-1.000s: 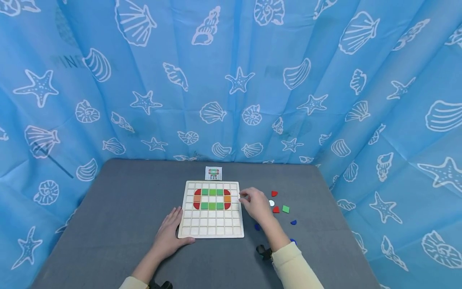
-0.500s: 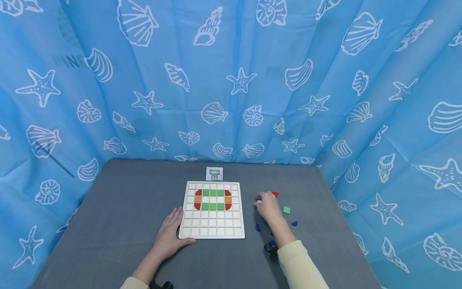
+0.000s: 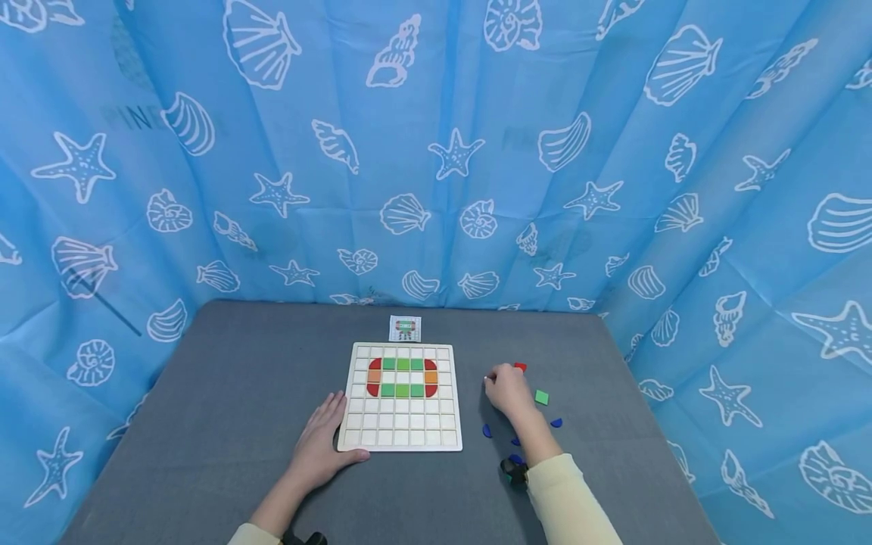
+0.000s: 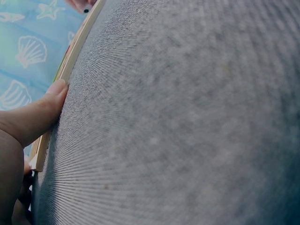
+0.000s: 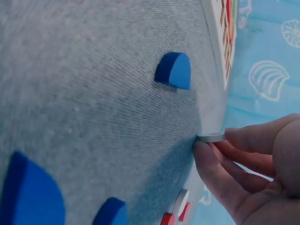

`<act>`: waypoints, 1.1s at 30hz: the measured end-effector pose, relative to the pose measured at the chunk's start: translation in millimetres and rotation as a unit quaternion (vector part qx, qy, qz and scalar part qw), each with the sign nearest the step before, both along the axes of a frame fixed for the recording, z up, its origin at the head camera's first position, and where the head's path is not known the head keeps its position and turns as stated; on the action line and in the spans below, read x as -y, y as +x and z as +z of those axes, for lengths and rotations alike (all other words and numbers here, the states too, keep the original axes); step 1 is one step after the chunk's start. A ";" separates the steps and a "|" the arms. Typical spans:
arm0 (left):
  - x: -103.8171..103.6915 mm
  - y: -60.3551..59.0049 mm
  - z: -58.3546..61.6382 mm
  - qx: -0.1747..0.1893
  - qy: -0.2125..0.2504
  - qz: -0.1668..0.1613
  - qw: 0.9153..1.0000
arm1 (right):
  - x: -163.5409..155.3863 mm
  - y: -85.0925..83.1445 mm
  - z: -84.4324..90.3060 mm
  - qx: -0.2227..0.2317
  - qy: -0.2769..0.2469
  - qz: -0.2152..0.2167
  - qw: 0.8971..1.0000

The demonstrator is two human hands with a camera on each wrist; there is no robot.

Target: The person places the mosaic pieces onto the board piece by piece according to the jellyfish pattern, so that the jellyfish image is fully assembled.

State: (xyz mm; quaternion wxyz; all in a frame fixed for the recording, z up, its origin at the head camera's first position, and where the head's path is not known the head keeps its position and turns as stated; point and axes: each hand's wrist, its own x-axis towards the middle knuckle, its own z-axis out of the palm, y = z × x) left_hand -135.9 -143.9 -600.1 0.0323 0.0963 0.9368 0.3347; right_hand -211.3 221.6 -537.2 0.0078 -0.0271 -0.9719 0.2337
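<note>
White tile (image 5: 211,138) pinched in right hand (image 3: 507,391)

A square wooden grid board (image 3: 402,397) lies in the middle of the flat grey table (image 3: 204,393). Small coloured tiles sit in its upper rows. Just behind the board lies a small printed pattern card (image 3: 405,328). The left hand (image 3: 319,443) rests at the board's lower left corner, with its thumb on the edge. To the right of the board lie loose tiles: a small green square tile (image 3: 541,397) and a blue quarter-round tile (image 3: 487,430). The right hand (image 3: 507,391) sits among them and pinches a thin white tile (image 5: 211,138) on the table. A blue shell-print curtain (image 3: 436,151) hangs behind the table.
</note>
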 end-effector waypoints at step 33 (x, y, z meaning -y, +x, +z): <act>0.9 0.2 -0.4 0.003 -0.003 0.000 1.000 | 5.2 4.1 9.5 -0.022 0.006 0.043 0.999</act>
